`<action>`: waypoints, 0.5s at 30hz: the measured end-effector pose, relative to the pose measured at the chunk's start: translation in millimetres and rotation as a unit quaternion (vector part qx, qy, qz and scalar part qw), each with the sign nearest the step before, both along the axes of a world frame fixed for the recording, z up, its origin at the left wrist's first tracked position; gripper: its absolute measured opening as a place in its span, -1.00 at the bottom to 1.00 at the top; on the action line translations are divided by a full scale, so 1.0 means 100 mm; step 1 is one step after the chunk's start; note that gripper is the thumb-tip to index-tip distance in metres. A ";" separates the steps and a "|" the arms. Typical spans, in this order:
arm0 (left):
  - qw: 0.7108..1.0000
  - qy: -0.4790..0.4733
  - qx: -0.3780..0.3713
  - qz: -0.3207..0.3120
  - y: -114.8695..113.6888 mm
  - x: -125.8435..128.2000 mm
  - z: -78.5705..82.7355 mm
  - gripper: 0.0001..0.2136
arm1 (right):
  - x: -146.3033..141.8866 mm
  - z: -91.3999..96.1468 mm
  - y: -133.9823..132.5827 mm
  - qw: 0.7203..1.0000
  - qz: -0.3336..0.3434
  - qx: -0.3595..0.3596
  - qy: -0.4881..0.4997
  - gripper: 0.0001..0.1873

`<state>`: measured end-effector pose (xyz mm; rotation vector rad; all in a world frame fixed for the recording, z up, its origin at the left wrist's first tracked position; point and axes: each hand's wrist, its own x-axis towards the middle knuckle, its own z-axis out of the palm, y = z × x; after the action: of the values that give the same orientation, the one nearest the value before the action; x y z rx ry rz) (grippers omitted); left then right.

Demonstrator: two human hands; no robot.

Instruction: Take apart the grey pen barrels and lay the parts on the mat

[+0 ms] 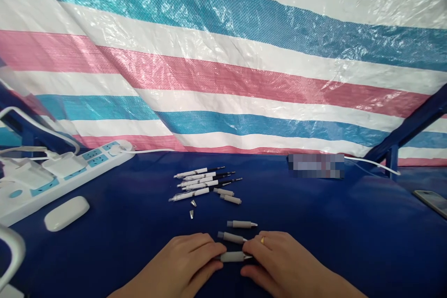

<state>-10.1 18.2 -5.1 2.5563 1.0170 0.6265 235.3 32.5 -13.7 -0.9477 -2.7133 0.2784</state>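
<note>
While our left hand [178,263] and right hand [282,260] meet low on the blue tabletop [115,237], both seem to be clenched on a grey pen barrel [232,256], which lies crosswise between them with its pointed end toward the right hand. Just ahead of the grip lie two more grey barrels [230,237]; farther ahead are white pens [206,184] and small metal tips [192,214]; a white power strip [66,167] sits well to the left.

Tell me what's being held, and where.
A grey pen section, apparently: the left hand at its blunt end, the right hand at its pointed tip.
</note>
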 end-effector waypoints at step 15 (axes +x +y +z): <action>0.966 -0.017 0.256 0.032 -0.11 0.06 0.40 -0.80 | 0.00 0.01 0.01 0.999 -0.009 -0.026 -0.017 -0.77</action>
<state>-4.3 6.7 35.0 2.9387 1.0359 1.0670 235.7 33.8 -12.7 -0.9994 -2.7385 0.3334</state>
